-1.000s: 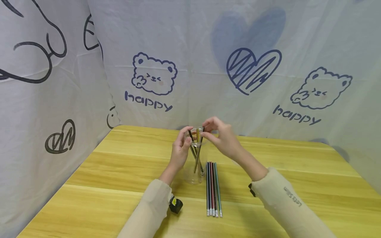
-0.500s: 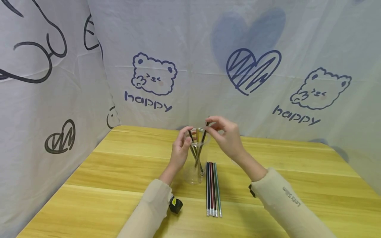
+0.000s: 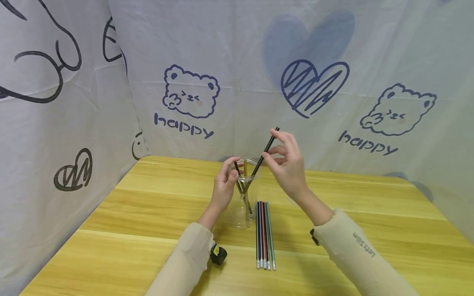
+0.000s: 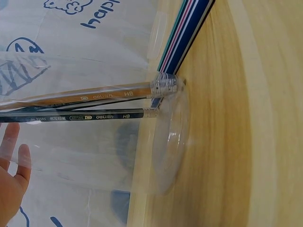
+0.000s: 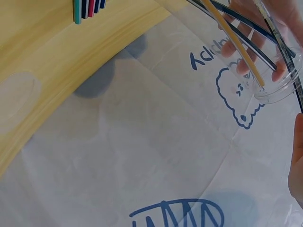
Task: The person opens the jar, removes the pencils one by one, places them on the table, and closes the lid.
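A tall clear plastic jar (image 3: 240,221) stands on the table, and my left hand (image 3: 224,188) grips it near the rim. Inside lean a yellow pencil (image 4: 118,92) and dark pencils, their metal eraser ends down in the left wrist view. My right hand (image 3: 289,167) pinches another dark pencil (image 3: 258,165) between thumb and fingers. That pencil slants up to the right, its upper part above the rim and its lower part still within the jar. In the right wrist view, part of my right hand (image 5: 296,161) shows beside the jar's mouth (image 5: 272,99).
Right of the jar, several pencils (image 3: 264,238) in different colours lie side by side, eraser ends toward me. A clear round lid (image 5: 19,101) lies on the wooden table (image 3: 148,213). White cloth (image 3: 252,115) with drawings hangs behind and at the left.
My right hand has risen and shifted right, drawing the dark pencil partway up out of the jar and tilting it further. My left hand and the jar stay in place.
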A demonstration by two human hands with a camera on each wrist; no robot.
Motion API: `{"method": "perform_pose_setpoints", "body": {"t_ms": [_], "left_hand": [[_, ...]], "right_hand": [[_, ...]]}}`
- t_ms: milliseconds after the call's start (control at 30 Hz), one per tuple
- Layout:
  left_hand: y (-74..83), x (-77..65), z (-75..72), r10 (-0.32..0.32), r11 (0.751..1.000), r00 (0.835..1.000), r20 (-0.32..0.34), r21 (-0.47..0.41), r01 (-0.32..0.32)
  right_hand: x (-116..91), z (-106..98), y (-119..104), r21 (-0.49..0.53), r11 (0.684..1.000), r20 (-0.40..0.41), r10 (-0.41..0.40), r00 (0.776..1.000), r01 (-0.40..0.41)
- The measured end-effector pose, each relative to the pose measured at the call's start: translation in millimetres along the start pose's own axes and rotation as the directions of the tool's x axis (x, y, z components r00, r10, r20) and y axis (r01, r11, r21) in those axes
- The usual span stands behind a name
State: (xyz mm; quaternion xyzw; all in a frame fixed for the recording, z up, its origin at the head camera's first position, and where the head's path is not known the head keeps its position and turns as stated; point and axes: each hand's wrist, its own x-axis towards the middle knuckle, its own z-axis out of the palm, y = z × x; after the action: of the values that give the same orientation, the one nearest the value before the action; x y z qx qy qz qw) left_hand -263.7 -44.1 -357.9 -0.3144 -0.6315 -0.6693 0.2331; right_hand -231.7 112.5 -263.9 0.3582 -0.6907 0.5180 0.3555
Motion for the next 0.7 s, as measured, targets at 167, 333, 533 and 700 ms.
{"method": "perform_pose_setpoints", "body": {"t_ms": [167,333,533,700], "left_hand": [[-1.3,0.5,0.0,0.001,1.0,1.0,-0.002,0.002,-0.001],[-1.8,0.5,0.4,-0.004,1.0,1.0,0.005,-0.017,0.004],[13.3,0.9,2.6,0.009,1.0,1.0,0.006,-0.014,-0.009],[30.3,0.5,4.3,0.015,1.0,1.0,0.009,-0.018,-0.015]], "right_hand": [[-1.6,-2.4,2.8,0.076,0.997,-0.083,-0.001,0.997,0.007],[-1.6,-8.2,4.2,0.115,0.993,-0.178,-0.016,0.984,0.037],[1.6,-16.1,1.6,0.149,0.989,-0.268,0.018,0.963,0.023],[4.1,-22.5,-1.6,0.172,0.985,-0.338,0.047,0.94,0.012]]}}
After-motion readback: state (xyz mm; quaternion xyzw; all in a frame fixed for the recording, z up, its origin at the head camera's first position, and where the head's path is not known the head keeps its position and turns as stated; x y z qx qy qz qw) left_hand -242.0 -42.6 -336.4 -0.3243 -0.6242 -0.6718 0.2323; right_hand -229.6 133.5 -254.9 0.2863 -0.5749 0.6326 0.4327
